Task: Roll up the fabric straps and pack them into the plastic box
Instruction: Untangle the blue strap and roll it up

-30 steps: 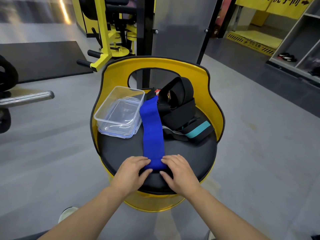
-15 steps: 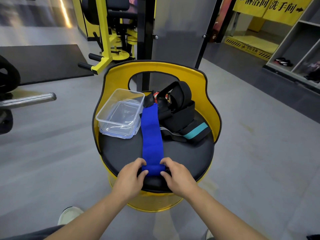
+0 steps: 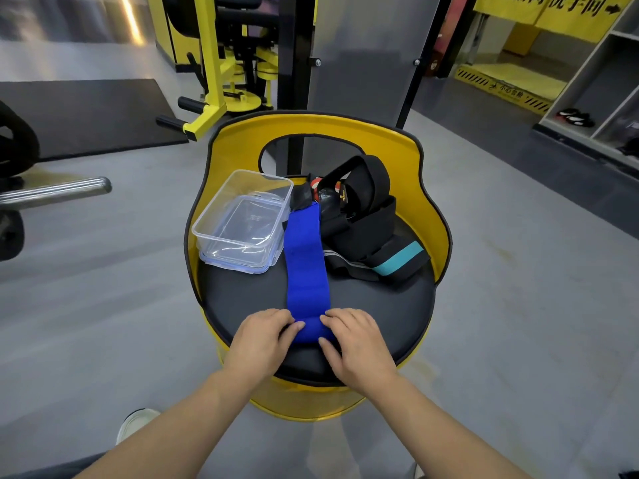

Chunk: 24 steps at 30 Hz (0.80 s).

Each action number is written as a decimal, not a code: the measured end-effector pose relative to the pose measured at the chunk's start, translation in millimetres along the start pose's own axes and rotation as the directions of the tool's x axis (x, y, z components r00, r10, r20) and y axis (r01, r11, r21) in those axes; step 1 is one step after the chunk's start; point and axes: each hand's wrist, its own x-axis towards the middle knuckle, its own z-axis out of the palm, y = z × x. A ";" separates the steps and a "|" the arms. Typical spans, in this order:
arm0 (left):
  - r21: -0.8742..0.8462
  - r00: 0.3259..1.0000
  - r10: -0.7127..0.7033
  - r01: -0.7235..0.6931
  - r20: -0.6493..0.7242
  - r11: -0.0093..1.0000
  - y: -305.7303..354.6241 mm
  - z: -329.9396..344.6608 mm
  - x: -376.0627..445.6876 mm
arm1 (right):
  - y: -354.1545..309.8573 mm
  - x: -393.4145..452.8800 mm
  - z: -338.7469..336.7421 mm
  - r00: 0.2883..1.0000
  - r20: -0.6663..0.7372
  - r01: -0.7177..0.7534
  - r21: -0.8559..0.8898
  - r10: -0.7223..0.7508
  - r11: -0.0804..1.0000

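Observation:
A blue fabric strap (image 3: 304, 267) lies lengthwise on the black round seat (image 3: 242, 299) of a yellow barrel chair. Its near end is curled into a small roll between my hands. My left hand (image 3: 262, 337) grips the roll's left side and my right hand (image 3: 352, 340) grips its right side, fingers curled over the fabric. A clear plastic box (image 3: 242, 219) stands open at the seat's left rear, sitting on its lid, with nothing in it. A pile of black straps (image 3: 359, 216), one with a teal stripe (image 3: 397, 261), lies at the right rear.
The chair's yellow backrest (image 3: 345, 133) curves behind the box and straps. Yellow gym machines (image 3: 221, 81) stand beyond, with a steel bar (image 3: 55, 191) on the left. Grey floor surrounds the chair, and my shoe (image 3: 136, 425) shows at the lower left.
The strap's near end has gone from lying flat under my fingers to being curled into a small roll, and both hands have shifted slightly forward along the strap.

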 end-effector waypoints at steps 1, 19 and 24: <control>-0.005 0.999 0.043 -0.043 0.008 0.999 -3.7 -0.3 0.1 | 1.5 -1.4 0.6 1.000 0.015 0.012 -0.033 -0.012 0.999; 0.020 0.996 -0.065 0.064 0.061 0.998 16.5 -9.0 -13.9 | -10.8 0.6 -26.0 0.980 0.163 -0.121 0.037 0.113 0.992; -0.044 0.984 -0.175 0.175 -0.010 0.984 22.5 -2.4 -1.7 | -13.3 14.6 -18.3 0.974 0.135 -0.189 0.055 0.181 0.980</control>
